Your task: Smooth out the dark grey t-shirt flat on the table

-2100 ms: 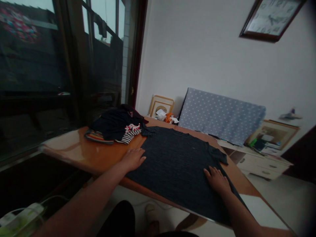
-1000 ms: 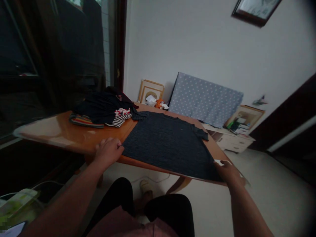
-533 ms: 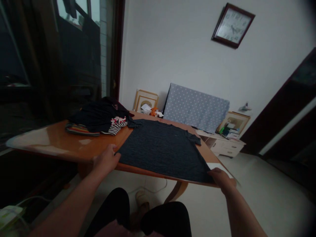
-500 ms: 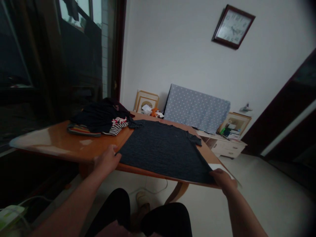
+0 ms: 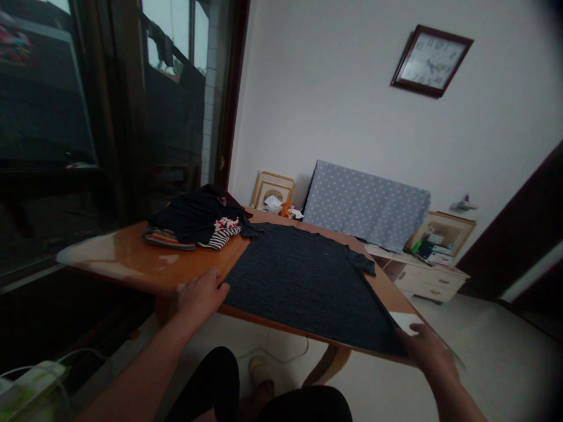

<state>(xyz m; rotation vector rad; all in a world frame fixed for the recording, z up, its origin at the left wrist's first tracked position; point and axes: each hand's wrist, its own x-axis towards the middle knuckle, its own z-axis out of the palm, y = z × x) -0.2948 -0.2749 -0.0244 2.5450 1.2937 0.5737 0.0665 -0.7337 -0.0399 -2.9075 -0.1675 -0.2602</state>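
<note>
Touching both low corners of the dark shirt

From far away, I look through the head camera, the one view I have. The shirt lies flat on the wooden surface. Its neck is at the far side, and its bottom edge is near me, along the edge of the surface. One sleeve reaches the pile of clothes on the left. The other sleeve lies out to the right.

The left hand is at the left low corner, with its fingers bent and its thumb by the cloth. I can't tell if it pinches. The right hand is at the right low corner. It is blurry, so I can't tell if it grips the cloth or just rests there.

Two seconds ago, both hands lay on top of the shirt. Now they are out at its corners, and one right finger sticks up over the white sheet. I think this means the smoothing is mostly done, as the cloth looks flat.

The clock on the wall has numbers, but they are too fuzzy for me to read well. A tiny mark on the shirt's chest is too small to read. I can't find any brand name.
</note>
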